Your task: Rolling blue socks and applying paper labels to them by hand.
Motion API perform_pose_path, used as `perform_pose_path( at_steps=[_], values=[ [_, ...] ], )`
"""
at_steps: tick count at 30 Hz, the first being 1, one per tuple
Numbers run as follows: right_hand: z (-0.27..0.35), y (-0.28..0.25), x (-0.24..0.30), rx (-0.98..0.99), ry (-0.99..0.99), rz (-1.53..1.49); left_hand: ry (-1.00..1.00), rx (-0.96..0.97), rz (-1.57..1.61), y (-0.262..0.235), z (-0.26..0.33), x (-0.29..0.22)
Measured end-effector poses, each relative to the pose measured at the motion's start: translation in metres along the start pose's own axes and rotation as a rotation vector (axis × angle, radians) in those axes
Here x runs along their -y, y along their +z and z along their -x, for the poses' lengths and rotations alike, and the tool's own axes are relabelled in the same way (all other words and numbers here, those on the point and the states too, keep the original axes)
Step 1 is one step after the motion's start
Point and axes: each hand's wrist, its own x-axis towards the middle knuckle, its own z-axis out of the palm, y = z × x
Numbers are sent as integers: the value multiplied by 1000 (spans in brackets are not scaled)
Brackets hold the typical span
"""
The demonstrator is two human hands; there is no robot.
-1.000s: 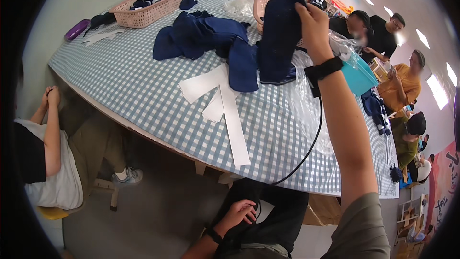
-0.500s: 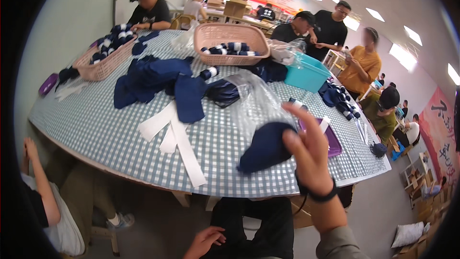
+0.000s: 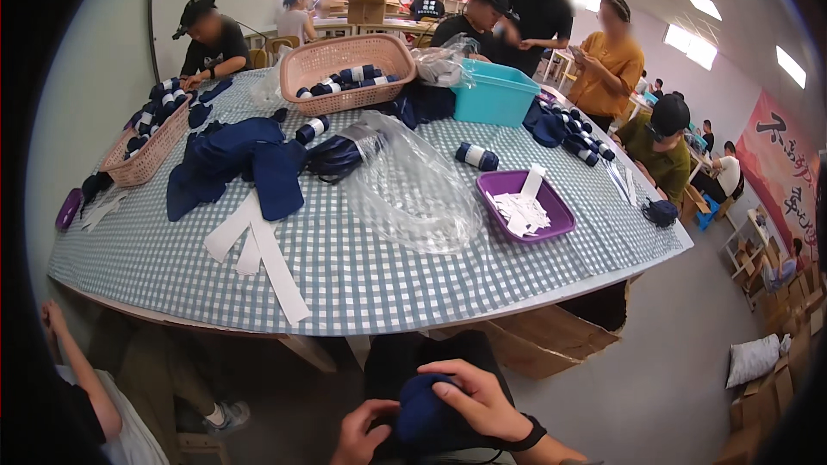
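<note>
Low over my lap, my right hand (image 3: 481, 402) grips a navy fabric piece (image 3: 417, 413), thumb and fingers closed on its upper right side. My left hand (image 3: 363, 436) is at the fabric's left edge with its fingers curled in against it. Across the table edge lie long white strips (image 3: 274, 271) and a heap of loose navy fabric (image 3: 233, 164). A purple tray (image 3: 564, 220) holds many small white slips, and a navy roll with a white band (image 3: 477, 156) lies behind it.
A clear plastic bag (image 3: 422, 207) lies mid-table on the checked cloth (image 3: 362, 297). Behind stand a pink basket (image 3: 297, 53) of banded rolls and a turquoise bin (image 3: 495, 96). Another pink basket (image 3: 138, 168) is at left. Below the table edge is a cardboard box (image 3: 551, 340). Co-workers sit around.
My right hand has come down from above the table to my lap, bringing the navy fabric piece. My left hand now meets it there. The view has shifted, uncovering the purple tray.
</note>
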Motion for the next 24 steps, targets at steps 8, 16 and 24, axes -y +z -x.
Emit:
perform_pose_path(
  at_steps=[8,16,24],
  values=[
    [33,-42,-4,-228,46,-20,-152,-81,-545,-45,60,20],
    [19,-58,-34,-378,-81,423,-534,26,-140,-172,36,61],
    [10,-66,-65,-274,126,147,-750,-230,-677,-173,70,-45]
  ],
)
